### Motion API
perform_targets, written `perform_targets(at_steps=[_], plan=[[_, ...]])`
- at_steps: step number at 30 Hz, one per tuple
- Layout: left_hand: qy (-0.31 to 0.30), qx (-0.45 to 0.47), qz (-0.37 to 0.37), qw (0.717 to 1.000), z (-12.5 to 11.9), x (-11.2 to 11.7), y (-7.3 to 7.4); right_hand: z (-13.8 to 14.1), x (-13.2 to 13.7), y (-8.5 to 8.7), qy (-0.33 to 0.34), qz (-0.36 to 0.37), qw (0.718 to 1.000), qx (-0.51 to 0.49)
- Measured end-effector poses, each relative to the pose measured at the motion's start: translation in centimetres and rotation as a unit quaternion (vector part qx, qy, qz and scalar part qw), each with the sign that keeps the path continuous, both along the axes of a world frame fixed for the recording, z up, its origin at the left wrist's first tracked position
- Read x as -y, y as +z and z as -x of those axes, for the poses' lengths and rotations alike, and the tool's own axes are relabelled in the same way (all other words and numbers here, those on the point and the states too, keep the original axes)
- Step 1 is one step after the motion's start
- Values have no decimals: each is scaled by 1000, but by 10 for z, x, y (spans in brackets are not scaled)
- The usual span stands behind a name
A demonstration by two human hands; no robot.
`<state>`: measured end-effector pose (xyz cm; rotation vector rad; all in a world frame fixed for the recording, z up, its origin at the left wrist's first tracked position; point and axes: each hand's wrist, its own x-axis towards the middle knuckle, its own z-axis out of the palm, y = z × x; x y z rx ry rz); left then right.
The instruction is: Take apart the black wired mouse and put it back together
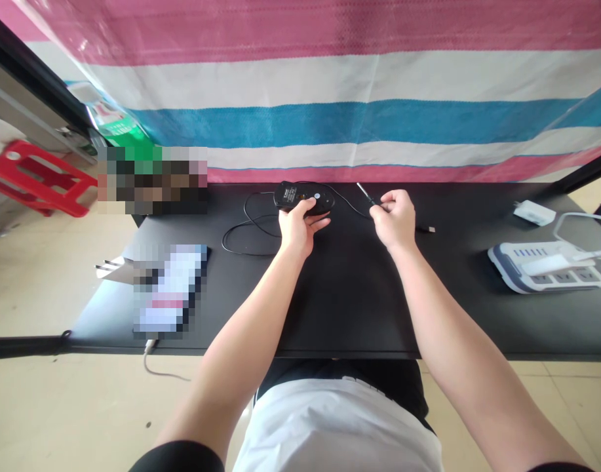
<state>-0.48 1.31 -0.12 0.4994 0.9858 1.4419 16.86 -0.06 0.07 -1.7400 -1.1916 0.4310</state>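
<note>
A black computer mouse (290,195) is turned underside up, showing its printed label. My left hand (299,226) grips its near edge, thumb on the underside and the other fingers beneath. To the right, my right hand (396,217) is closed around a small screwdriver (365,193), its bare metal shaft pointing up and left, apart from the mouse. The mouse's thin black cable (246,254) loops on the table left of my left hand. A USB plug (430,229) lies just right of my right hand. Most of the screwdriver's handle is hidden by my fingers.
On the black table (349,301) a phone (172,288) with a cable lies at left, beside a white plug adapter (116,270). A white charger (535,213) and a power strip (546,265) are at right. A striped sheet (329,124) hangs behind. A red stool (39,177) stands left.
</note>
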Motion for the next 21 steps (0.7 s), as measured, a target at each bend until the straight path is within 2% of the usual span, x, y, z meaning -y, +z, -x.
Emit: perform_targets(at_steps=[3, 9, 16, 21], plan=[[13, 3, -10, 1000, -1, 0, 0, -2, -1, -2, -9, 5, 1000, 18], [24, -6, -18, 1000, -1, -1, 0, -4, -2, -7, 57, -60, 997, 2], [32, -17, -9, 999, 0, 0, 0, -1, -2, -7, 19, -141, 989, -30], [30, -37, -12, 999, 0, -1, -2, -2, -2, -9, 32, -181, 983, -13]])
